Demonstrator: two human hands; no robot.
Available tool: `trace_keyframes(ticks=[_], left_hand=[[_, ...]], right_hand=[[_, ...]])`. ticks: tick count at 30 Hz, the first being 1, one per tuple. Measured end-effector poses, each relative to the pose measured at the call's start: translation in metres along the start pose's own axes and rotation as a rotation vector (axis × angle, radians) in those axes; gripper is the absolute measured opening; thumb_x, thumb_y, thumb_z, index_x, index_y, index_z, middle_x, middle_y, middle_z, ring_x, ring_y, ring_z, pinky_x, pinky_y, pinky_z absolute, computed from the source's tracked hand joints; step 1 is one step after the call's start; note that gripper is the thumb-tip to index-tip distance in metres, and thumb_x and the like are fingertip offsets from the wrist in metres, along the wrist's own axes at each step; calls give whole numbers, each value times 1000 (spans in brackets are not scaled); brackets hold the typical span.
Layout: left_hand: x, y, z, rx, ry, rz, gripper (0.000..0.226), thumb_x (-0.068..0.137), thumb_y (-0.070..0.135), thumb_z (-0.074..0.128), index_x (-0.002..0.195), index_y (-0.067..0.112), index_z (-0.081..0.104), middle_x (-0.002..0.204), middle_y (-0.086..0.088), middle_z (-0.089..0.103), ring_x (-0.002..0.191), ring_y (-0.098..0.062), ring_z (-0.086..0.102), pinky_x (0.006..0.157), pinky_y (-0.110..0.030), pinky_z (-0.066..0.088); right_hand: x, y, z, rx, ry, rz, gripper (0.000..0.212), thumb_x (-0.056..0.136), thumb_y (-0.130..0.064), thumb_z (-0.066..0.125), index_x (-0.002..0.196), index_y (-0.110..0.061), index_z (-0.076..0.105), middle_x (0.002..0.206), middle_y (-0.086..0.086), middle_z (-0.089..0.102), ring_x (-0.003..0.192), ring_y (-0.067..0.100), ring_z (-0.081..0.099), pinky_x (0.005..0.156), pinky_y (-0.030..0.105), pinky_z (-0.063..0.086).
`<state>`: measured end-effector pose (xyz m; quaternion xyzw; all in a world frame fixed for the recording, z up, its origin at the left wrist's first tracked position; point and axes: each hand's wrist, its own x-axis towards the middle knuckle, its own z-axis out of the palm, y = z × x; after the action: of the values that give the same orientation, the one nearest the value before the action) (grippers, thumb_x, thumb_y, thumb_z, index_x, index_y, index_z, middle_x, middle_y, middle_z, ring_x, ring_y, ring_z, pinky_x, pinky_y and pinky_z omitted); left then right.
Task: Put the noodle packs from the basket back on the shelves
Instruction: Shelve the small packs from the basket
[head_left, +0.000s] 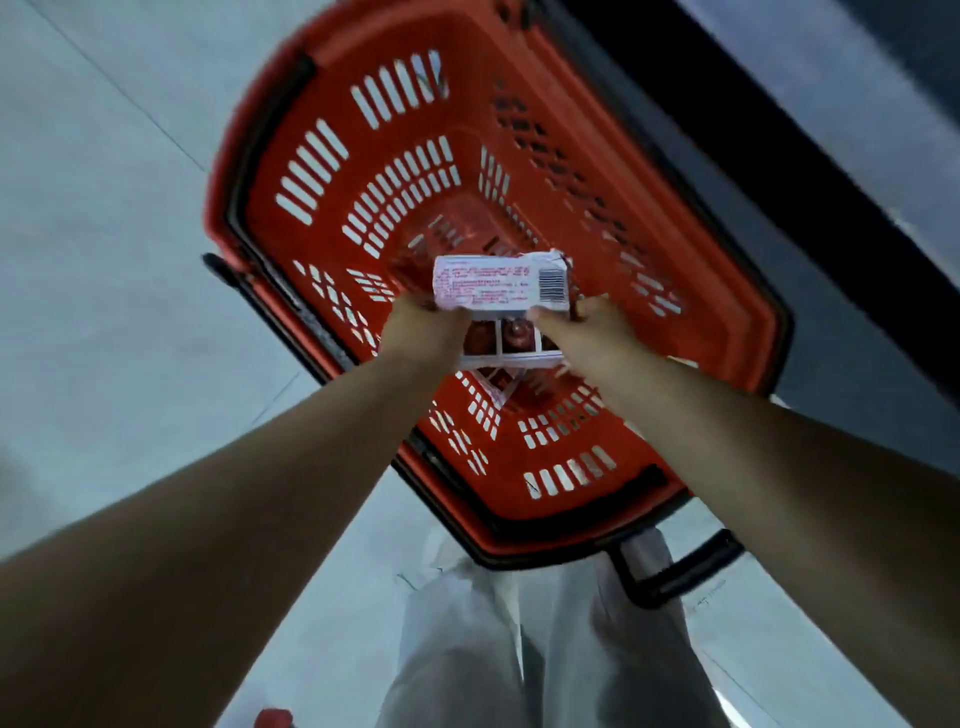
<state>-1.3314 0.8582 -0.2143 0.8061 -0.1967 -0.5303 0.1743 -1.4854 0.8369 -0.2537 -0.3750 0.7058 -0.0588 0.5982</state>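
Fingers (434, 306) of left hand (423, 330) and right hand (589, 327) pinched the noodle pack (493, 286) mid-frame by its edge; that shallow hold might slip.

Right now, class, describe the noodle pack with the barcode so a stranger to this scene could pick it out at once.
Find the red basket. Over its middle, the left hand and right hand grip two stacked packs. The top pack alone shows a white back with pink print and a barcode; the lower pack shows red panels.
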Motion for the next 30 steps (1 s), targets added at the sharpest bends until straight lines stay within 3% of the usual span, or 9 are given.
trace_keyframes(ticks=[2, 5, 11, 15, 18, 22, 25, 27, 30], left_hand=[[-35, 12, -26, -36, 27, 56, 29, 90, 33, 61, 112, 15, 68, 103, -3, 71, 87, -17, 68, 70, -28, 55], [-104, 46, -71, -121, 25, 118, 35, 87, 41, 64, 114, 19, 63, 102, 2, 70, 86, -16, 69, 69, -28, 54], [-278, 125, -148, -121, -36, 391, 12, 88, 33, 67, 86, 24, 59, 93, -3, 72, 84, -19, 71, 80, -35, 56], [-385, 161, -183, -99, -67, 552, 16, 87, 35, 66, 90, 22, 58, 91, -2, 72, 74, -15, 72, 70, -32, 56], [-455, 176, -197, -118, -103, 656, 20, 86, 34, 68, 96, 19, 59, 93, -5, 72, 76, -19, 72, 76, -38, 59], [-529, 193, -201, -117, -174, 780, 32, 80, 40, 74, 104, 22, 63, 99, -3, 72, 89, -23, 71, 86, -51, 54], [-576, 208, -194, -108, -197, 902, 28, 82, 40, 71, 106, 25, 63, 101, 1, 70, 94, -18, 68, 88, -43, 53], [-608, 220, -186, -95, -194, 973, 37, 83, 40, 69, 114, 22, 62, 106, 0, 67, 96, -15, 65, 84, -32, 51], [-658, 237, -170, -118, -258, 1100, 29, 86, 35, 70, 110, 21, 64, 102, 1, 71, 96, -15, 67, 84, -31, 52]], right_hand=[[-41, -28, -14, 34, -28, -63, 33, 89, -33, 66, 116, -14, 67, 106, -3, 68, 97, 13, 63, 70, 19, 45], [-123, -76, -37, 75, -30, -112, 41, 84, -45, 68, 115, -18, 67, 106, -5, 71, 98, 16, 66, 88, 32, 52], [-305, -147, -93, 168, -13, -248, 32, 81, -49, 68, 105, -27, 65, 101, -11, 73, 91, 8, 70, 80, 30, 54], [-413, -175, -122, 245, 79, -338, 70, 54, -69, 66, 111, -27, 62, 104, -13, 72, 99, 11, 68, 93, 42, 53], [-485, -183, -143, 260, 129, -383, 82, 48, -76, 64, 114, -27, 59, 109, -9, 70, 99, 12, 66, 89, 42, 52], [-566, -180, -176, 332, 202, -485, 68, 69, -64, 66, 118, -16, 56, 114, 9, 64, 83, 13, 56, 69, 34, 44], [-616, -178, -204, 392, 269, -555, 44, 83, -52, 63, 116, -25, 56, 120, 0, 64, 103, 19, 62, 69, 32, 48], [-647, -179, -226, 418, 321, -622, 42, 81, -54, 65, 113, -28, 57, 119, -7, 65, 109, 17, 62, 70, 33, 50], [-688, -176, -260, 447, 398, -703, 58, 65, -61, 69, 109, -25, 59, 114, 3, 68, 104, 22, 64, 77, 42, 55]])
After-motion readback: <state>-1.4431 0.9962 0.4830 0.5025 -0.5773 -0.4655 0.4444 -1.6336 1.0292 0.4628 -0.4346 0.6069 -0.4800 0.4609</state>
